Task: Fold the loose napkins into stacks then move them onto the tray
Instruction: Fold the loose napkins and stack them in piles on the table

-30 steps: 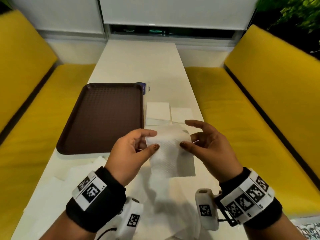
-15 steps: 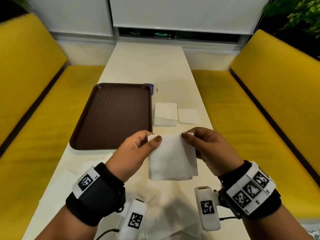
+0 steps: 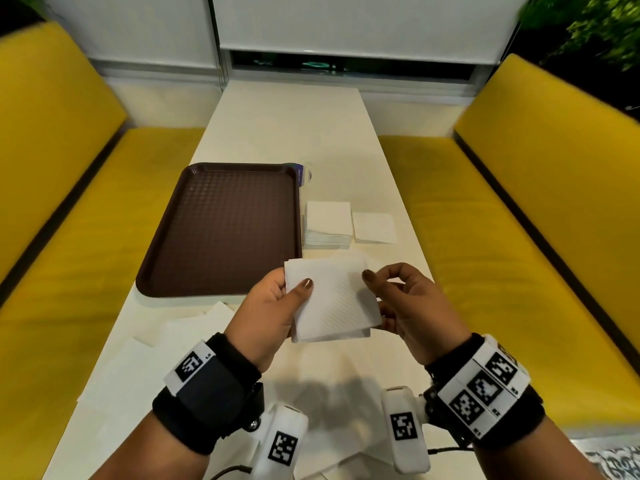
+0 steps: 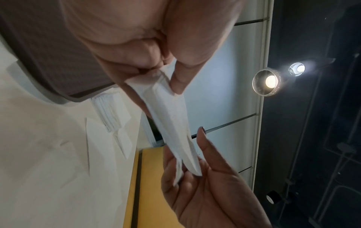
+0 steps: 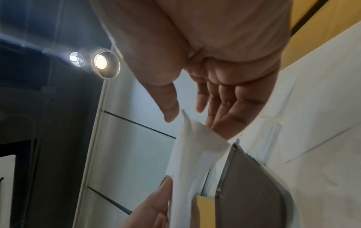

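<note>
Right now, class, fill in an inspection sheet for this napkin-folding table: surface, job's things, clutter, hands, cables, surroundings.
Surface: long white table, running away from the person.
Job's things: folded napkin held above the table; tall stack and low stack right of the brown tray, which holds no napkins; loose napkins lie at the near left.
Clutter: small blue-labelled item behind the tray's far right corner, unclear.
Hands: left hand pinches the napkin's left edge; right hand touches its right edge, grip unclear.
Cables: thin lead at the right wrist camera.
Surroundings: yellow benches both sides; plant far right.
</note>
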{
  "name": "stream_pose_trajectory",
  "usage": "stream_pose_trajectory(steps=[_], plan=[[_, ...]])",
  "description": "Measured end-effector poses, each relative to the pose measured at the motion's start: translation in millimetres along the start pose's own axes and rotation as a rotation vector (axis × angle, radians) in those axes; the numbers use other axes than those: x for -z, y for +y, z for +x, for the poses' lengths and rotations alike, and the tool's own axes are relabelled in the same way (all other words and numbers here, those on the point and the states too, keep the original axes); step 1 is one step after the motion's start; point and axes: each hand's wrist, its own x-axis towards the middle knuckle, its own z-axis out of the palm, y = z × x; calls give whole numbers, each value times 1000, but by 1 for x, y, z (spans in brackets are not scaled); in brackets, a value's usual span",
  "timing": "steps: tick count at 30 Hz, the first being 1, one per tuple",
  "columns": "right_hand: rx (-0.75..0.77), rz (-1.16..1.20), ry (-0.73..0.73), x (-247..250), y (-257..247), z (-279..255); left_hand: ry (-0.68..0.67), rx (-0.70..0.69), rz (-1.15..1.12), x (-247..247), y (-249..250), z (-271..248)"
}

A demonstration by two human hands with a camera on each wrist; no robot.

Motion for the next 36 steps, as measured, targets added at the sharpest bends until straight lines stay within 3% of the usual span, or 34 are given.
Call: stream_pose_trajectory(steps=[14,29,36], plan=[[-4,-46,-91,0,10,0,119,31,-111,-4,-3,6],[-9,-49,-145,5,8,-1,83,-108,-137,-12,0,4],[-19,22,-113,6,0,4,32,-91,-200,-12,-2,9]])
